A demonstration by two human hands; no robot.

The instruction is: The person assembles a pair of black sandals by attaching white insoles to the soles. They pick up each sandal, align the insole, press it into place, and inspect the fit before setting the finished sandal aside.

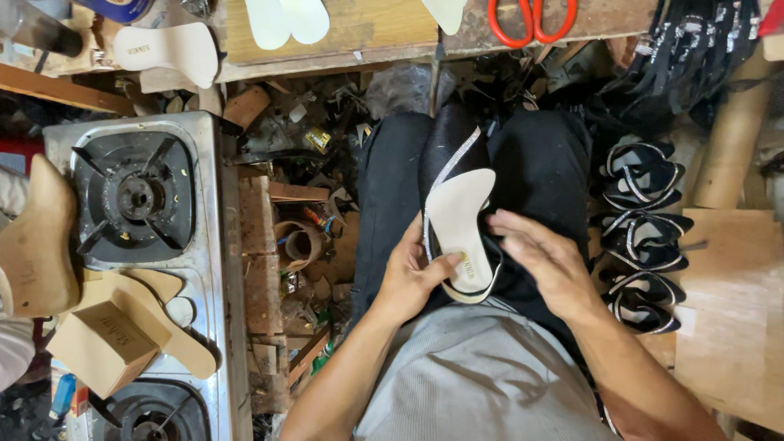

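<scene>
Head view, looking down at my lap. My left hand (412,278) has its grip clamped on a black shoe (457,175) that lies sole-up across my dark trousers (539,163); the thumb presses on the pale insole (459,220) near its heel end, and the fingers wrap under the edge. A line of small glittering stones (451,167) runs along the shoe's left edge. My right hand (547,261) lies just right of the insole, its grip apart, the fingers spread and slightly blurred, with the fingertips at the insole's right edge; I cannot tell if they press on it.

To my right, a stack of black strappy sandal uppers (641,237) lies beside my leg, next to a flat wooden board (727,318). To my left stands a steel gas stove (143,204) with two burners; a small cardboard box (102,347), closed so that its contents are hidden, rests on the stove between them, with a tan insole-shaped piece (175,339) lying beside it. A wooden shoe form (37,241) sits at the left edge. On the bench (359,33) above are more pale insoles (167,49) and orange-handled scissors (532,20). Scraps (314,237) litter the floor between stove and leg.
</scene>
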